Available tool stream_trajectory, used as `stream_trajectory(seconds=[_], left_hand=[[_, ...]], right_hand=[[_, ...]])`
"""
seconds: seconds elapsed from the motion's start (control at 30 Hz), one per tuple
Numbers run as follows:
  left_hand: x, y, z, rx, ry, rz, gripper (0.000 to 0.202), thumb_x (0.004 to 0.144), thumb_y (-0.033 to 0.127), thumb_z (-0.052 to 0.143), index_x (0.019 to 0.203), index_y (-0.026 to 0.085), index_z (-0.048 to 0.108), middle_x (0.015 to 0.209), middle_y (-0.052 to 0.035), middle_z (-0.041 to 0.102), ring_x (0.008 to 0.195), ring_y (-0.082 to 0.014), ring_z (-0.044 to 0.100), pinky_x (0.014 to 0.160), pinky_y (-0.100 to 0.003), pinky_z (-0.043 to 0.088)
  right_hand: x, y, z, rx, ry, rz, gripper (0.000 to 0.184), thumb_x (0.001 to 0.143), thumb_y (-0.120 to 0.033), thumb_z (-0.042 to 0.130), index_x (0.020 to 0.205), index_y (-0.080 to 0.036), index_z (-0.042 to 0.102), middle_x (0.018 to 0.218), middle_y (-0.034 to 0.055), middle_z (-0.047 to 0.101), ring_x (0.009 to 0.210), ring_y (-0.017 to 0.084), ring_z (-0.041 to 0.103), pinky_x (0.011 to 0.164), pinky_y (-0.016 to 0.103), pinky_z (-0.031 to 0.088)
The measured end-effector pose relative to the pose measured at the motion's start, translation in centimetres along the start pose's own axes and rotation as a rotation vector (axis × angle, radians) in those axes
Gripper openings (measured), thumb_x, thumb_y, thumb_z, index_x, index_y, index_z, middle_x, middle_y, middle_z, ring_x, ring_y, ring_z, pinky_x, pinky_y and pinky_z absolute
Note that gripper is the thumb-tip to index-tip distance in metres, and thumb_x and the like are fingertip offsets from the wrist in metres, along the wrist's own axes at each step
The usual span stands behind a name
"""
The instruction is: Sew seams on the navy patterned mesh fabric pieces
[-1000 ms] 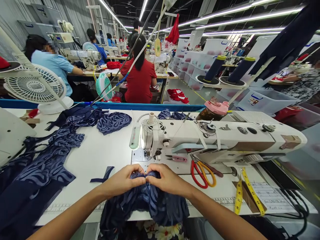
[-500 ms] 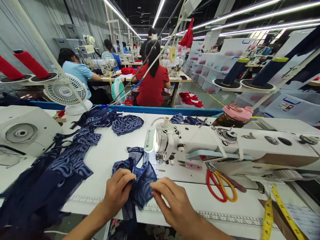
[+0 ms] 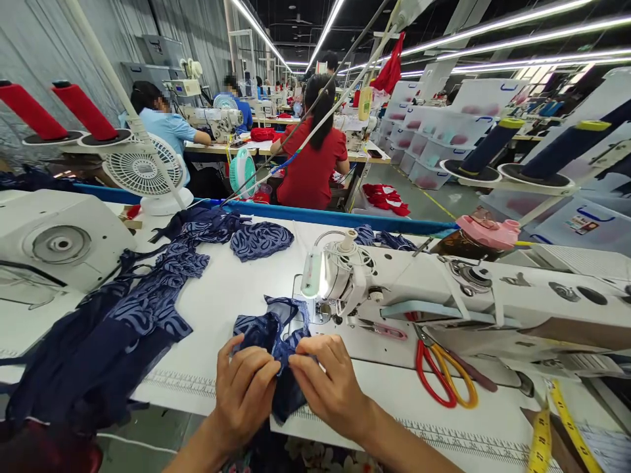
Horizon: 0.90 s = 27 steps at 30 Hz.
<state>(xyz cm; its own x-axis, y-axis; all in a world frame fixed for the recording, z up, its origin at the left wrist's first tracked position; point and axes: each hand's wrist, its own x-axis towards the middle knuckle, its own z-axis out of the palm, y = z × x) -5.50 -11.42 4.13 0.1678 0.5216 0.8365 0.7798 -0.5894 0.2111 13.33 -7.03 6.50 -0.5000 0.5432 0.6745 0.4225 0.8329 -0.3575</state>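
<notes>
A small navy lace garment piece (image 3: 269,332) lies on the white sewing table (image 3: 221,302), just left of the sewing machine's needle area (image 3: 323,312). My left hand (image 3: 245,391) and my right hand (image 3: 328,384) both pinch its near edge, thumbs and fingertips almost touching each other. The fabric's lower part hangs over the table's front edge between my wrists. The white sewing machine (image 3: 468,295) stretches to the right, its lamp lit.
A pile of navy lace pieces (image 3: 142,309) covers the table's left side. Red-and-yellow scissors (image 3: 444,378) and pink thread snips (image 3: 382,328) lie under the machine arm. A yellow tape measure (image 3: 557,420) is at the right. A white fan (image 3: 142,172) and other workers sit behind.
The view has swung left. My hands moved the lace piece left and forward toward the needle; my right hand, open half a second ago, now pinches the fabric beside the left.
</notes>
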Motion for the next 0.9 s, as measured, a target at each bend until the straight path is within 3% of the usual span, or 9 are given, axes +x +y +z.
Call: stream_trajectory(seconds=[0.13, 0.27, 0.4, 0.53, 0.8, 0.9], left_hand=[[-0.3, -0.1, 0.0, 0.041, 0.029, 0.096, 0.016, 0.084, -0.002, 0.061, 0.094, 0.01, 0.066, 0.083, -0.0053, 0.068, 0.086, -0.0177, 0.066, 0.11, -0.064, 0.028], [-0.1, 0.4, -0.2, 0.052, 0.02, 0.126, 0.015, 0.089, 0.002, 0.058, 0.094, 0.01, 0.068, 0.082, -0.0047, 0.07, 0.084, -0.0171, 0.069, 0.114, -0.064, 0.02], [0.1, 0.6, -0.2, 0.055, 0.007, 0.167, 0.016, 0.09, 0.003, 0.055, 0.094, 0.01, 0.069, 0.083, -0.0051, 0.072, 0.083, -0.0174, 0.07, 0.116, -0.064, 0.016], [-0.3, 0.5, 0.0, 0.045, -0.014, 0.162, 0.017, 0.09, 0.004, 0.055, 0.097, 0.01, 0.069, 0.084, -0.0052, 0.072, 0.084, -0.0177, 0.071, 0.117, -0.064, 0.014], [-0.8, 0.9, 1.5, 0.015, -0.037, 0.078, 0.012, 0.087, 0.005, 0.062, 0.095, 0.013, 0.066, 0.081, -0.0027, 0.069, 0.08, -0.0159, 0.068, 0.114, -0.065, 0.018], [-0.5, 0.7, 1.5, 0.009, -0.037, 0.082, 0.017, 0.085, 0.003, 0.063, 0.098, 0.013, 0.067, 0.082, -0.0034, 0.07, 0.081, -0.0167, 0.069, 0.114, -0.067, 0.017]], right_hand=[[-0.1, 0.2, -1.4, 0.259, -0.11, 0.193, 0.015, 0.095, -0.011, 0.05, 0.104, -0.021, 0.057, 0.095, 0.0052, 0.06, 0.09, 0.019, 0.055, 0.079, 0.034, 0.041], [0.0, -0.1, -1.9, 0.292, -0.167, 0.192, 0.02, 0.096, -0.016, 0.053, 0.114, -0.023, 0.057, 0.099, 0.0049, 0.06, 0.092, 0.019, 0.054, 0.083, 0.035, 0.04], [0.2, -0.3, -1.6, 0.298, -0.197, 0.211, 0.009, 0.097, -0.016, 0.05, 0.097, -0.021, 0.058, 0.089, 0.0034, 0.059, 0.085, 0.018, 0.052, 0.079, 0.035, 0.037], [0.2, -0.2, -1.7, 0.379, -0.276, 0.296, 0.012, 0.095, -0.016, 0.048, 0.085, -0.02, 0.051, 0.08, 0.001, 0.055, 0.079, 0.017, 0.049, 0.076, 0.034, 0.036], [-0.5, -0.7, -1.8, 0.471, -0.302, 0.485, 0.014, 0.093, -0.018, 0.049, 0.079, -0.02, 0.05, 0.078, 0.0, 0.053, 0.075, 0.015, 0.049, 0.069, 0.028, 0.039], [-1.6, 0.6, -2.5, 0.313, -0.301, 0.505, 0.015, 0.095, -0.018, 0.049, 0.081, -0.02, 0.052, 0.081, 0.0011, 0.057, 0.078, 0.016, 0.053, 0.07, 0.028, 0.041]])
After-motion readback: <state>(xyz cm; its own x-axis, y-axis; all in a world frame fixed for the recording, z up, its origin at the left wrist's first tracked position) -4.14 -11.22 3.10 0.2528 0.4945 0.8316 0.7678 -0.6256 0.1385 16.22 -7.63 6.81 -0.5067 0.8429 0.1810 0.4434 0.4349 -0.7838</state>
